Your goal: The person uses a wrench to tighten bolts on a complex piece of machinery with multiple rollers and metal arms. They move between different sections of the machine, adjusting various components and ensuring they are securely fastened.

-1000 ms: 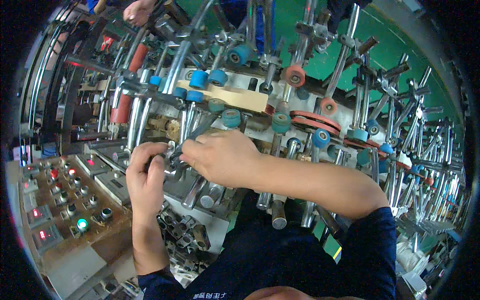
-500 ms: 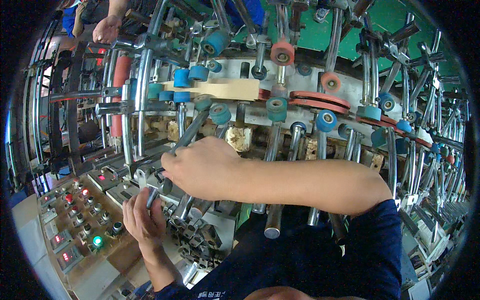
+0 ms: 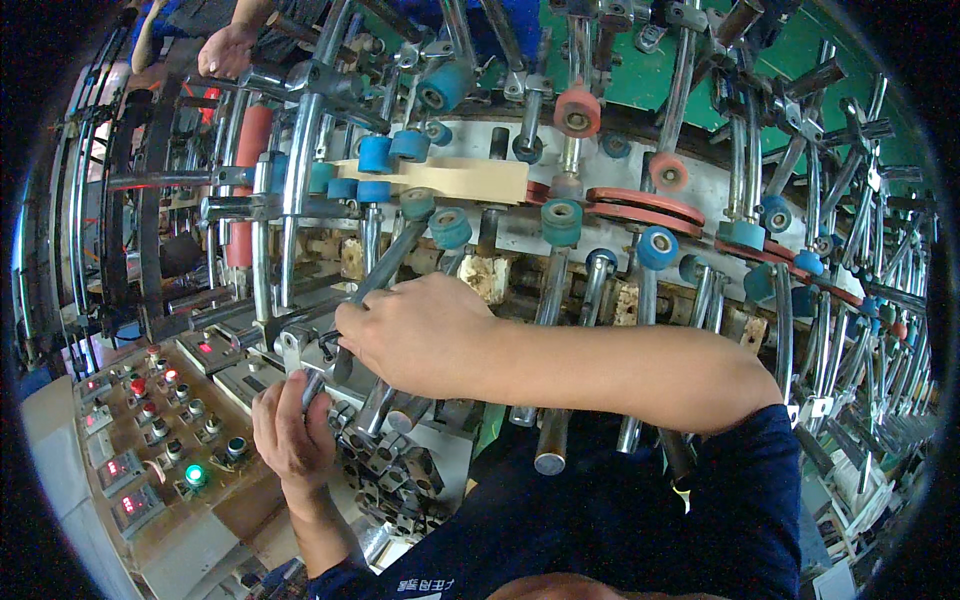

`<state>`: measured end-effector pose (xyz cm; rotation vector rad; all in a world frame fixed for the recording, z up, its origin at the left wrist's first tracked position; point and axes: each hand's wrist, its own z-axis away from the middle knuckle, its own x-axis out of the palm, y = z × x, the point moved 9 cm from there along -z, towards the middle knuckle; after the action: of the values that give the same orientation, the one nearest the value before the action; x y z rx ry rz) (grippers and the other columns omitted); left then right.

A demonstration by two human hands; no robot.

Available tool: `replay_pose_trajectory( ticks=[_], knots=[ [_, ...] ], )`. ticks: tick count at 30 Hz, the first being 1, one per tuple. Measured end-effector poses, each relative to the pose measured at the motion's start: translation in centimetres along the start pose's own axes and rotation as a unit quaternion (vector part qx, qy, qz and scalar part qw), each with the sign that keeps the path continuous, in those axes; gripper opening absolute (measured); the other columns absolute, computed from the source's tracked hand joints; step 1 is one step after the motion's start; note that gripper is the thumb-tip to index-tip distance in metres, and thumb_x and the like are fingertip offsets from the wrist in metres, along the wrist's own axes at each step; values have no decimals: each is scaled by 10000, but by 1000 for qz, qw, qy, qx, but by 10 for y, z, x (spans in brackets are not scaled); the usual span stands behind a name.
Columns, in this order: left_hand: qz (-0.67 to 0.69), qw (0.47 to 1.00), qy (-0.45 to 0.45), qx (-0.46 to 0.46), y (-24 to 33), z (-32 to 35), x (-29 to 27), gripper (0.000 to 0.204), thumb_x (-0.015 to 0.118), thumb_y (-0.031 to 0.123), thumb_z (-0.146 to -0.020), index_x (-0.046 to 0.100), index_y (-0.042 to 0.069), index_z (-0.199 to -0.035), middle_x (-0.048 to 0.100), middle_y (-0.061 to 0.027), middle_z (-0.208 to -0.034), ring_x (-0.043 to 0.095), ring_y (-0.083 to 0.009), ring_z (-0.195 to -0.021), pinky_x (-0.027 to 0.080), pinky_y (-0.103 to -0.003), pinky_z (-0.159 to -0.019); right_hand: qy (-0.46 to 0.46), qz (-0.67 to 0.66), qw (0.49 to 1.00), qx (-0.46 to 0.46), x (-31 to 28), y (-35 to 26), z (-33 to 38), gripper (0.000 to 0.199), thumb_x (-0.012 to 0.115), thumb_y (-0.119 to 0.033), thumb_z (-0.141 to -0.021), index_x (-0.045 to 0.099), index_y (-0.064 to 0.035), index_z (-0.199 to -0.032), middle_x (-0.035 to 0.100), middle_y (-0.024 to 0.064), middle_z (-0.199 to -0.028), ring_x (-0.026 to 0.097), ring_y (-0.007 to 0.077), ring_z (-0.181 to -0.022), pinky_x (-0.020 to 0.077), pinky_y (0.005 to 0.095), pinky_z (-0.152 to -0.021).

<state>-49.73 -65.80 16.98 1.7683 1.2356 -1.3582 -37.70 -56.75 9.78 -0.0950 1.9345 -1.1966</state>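
Observation:
My right hand reaches across from the right, its fingers closed round a slanting metal rod. A green-blue roller sits at that rod's upper end, close to a pale wooden board. Lower and to the left, my left hand has its fingers and thumb closed on a short shiny metal rod. Just above those fingers is a metal clamp block. Blue rollers stand along both sides of the board.
A control panel with knobs, lit displays and a glowing green button lies at left. Red pulley-like discs and many rods with rollers run to the right. Another person's hand shows at the far left.
The view has shifted slightly, so the machine sits a little farther right in it. Both hands keep hold of the same rods, with hardly any visible movement against the machine.

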Motion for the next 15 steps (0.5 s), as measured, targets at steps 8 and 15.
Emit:
replay_pose_trajectory(
  ticks=[8, 15],
  knots=[
    [76, 988, 21, -129, -16, -3, -10, 332, 696, 226, -887, 649, -4, -1122, 646, -176, -1045, 620, -340, -936, 491, -412, -857, 40, -20, 999, -7, -5, 1, 3, 252, 566, -307, -975, 598, -69, -897, 690, 117, -761, 724, 298, -711, 561, 423, -555],
    [357, 864, 2, -354, -54, -19, 37, 497, 396, 358, -1037, 637, -69, -1121, 617, -186, -1228, 566, -256, -1146, 378, -378, -1045, 58, -13, 998, -1, -6, 2, 4, 238, 593, -307, -955, 611, -83, -878, 686, 108, -768, 724, 283, -709, 563, 411, -556]
  ],
)
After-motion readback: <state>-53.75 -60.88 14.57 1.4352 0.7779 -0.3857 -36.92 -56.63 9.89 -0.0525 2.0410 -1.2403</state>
